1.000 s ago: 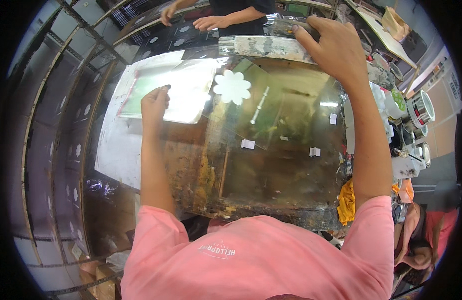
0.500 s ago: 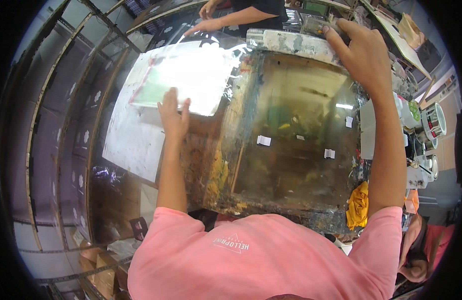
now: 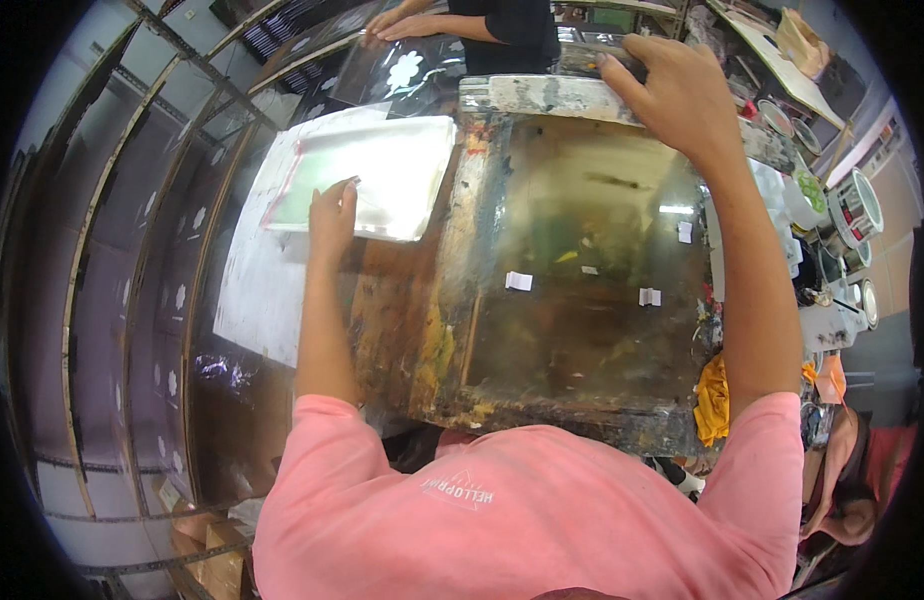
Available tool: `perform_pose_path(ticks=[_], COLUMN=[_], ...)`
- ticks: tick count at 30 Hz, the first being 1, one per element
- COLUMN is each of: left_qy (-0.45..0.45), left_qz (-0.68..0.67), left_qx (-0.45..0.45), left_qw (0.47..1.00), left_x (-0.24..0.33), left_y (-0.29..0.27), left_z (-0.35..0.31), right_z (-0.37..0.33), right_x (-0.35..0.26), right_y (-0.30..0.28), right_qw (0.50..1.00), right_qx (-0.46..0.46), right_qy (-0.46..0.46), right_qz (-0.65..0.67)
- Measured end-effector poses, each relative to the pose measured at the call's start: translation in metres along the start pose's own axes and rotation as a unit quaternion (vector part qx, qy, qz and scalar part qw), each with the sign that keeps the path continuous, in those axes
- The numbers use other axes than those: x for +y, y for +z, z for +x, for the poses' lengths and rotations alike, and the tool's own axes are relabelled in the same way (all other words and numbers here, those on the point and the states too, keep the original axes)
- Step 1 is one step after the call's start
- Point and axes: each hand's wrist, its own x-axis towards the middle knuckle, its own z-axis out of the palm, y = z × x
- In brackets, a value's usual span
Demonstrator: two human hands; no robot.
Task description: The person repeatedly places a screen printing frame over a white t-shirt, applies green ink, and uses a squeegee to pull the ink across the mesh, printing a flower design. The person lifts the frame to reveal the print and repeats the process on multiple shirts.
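Observation:
My left hand (image 3: 332, 218) is over a stack of clear plastic sheets (image 3: 407, 150) on the left. Its fingers are drawn together at the sheets' surface; what is between them is too small to make out. My right hand (image 3: 682, 95) is stretched far forward, its fingers curled over a dark bar beyond the far edge of the screen-printing frame (image 3: 542, 95). The frame's yellowish, see-through mesh (image 3: 582, 330) lies in front of me, with small white paper pieces (image 3: 519, 282) on it.
White paper (image 3: 257, 290) lies under the stack. Across the table, a person's hands (image 3: 407, 27) hold a clear sheet with a white flower print (image 3: 405, 70). A yellow cloth (image 3: 713, 400) and several tubs (image 3: 855, 208) are at the right. Rack bars (image 3: 77, 270) stand at left.
My left hand's spread fingers have drawn together on the stack. The flower-printed sheet has moved off the stack toward the far side with the other person's hands. My right hand stays on the bar.

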Motion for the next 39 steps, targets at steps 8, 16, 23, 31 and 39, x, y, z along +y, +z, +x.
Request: perform_pose_path(ticks=[8,16,23,31,39], left_qy=[0.159,0.25,0.328,0.375,0.371], left_qz=[-0.005,-0.061,-0.02,-0.036,-0.08], left_qx=[-0.09,-0.289,-0.28,-0.237,-0.217], left_qw=[0.983,0.922,0.902,0.895,0.899], left_x=[0.144,0.244,0.282,0.292,0.284], left_y=[0.041,0.181,0.21,0.206,0.211], left_z=[-0.038,-0.101,-0.128,-0.141,-0.145], right_z=[0.008,0.015,0.011,0.017,0.013], right_x=[0.005,0.002,-0.001,0.007,0.002], right_y=[-0.004,-0.01,-0.011,-0.011,-0.003], right_qw=[1.0,1.0,1.0,1.0,1.0], right_qx=[-0.012,-0.011,-0.001,0.0,0.025], right_qy=[-0.005,0.002,0.001,0.002,-0.01], right_qz=[-0.014,0.008,0.024,-0.005,-0.012])
